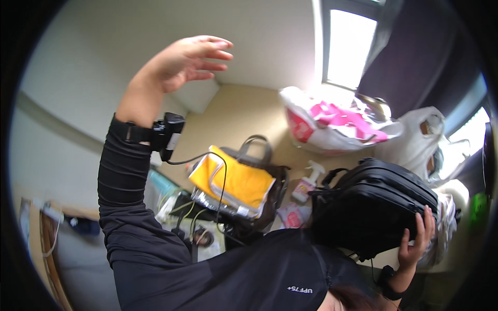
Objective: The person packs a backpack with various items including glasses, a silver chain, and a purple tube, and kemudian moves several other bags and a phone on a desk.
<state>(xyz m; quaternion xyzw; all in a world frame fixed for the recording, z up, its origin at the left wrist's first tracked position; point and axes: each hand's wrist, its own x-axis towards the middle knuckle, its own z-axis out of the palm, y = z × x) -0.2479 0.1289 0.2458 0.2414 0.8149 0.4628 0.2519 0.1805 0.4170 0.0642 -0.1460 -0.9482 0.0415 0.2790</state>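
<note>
My left hand (194, 60) is raised at the upper left with fingers apart and nothing in it. A strap on that forearm carries a black device (168, 136), from which a thin cable (223, 182) hangs. At the lower right, my right hand (418, 237) lies against the side of a black backpack (373, 210), fingers spread over its edge. The backpack is tilted close to my body, and its underside is hidden. Left of it are a spray bottle (307, 184) and a pink-and-white packet (292, 215).
A yellow cloth item (237, 182) rests on a dark bag with handles (256, 149). Beyond, a white-and-pink plastic bag (334, 128) sits below the window (350, 48). Another white plastic bag (416, 136) stands by the dark curtain (416, 58). Cables (190, 214) lie at the left.
</note>
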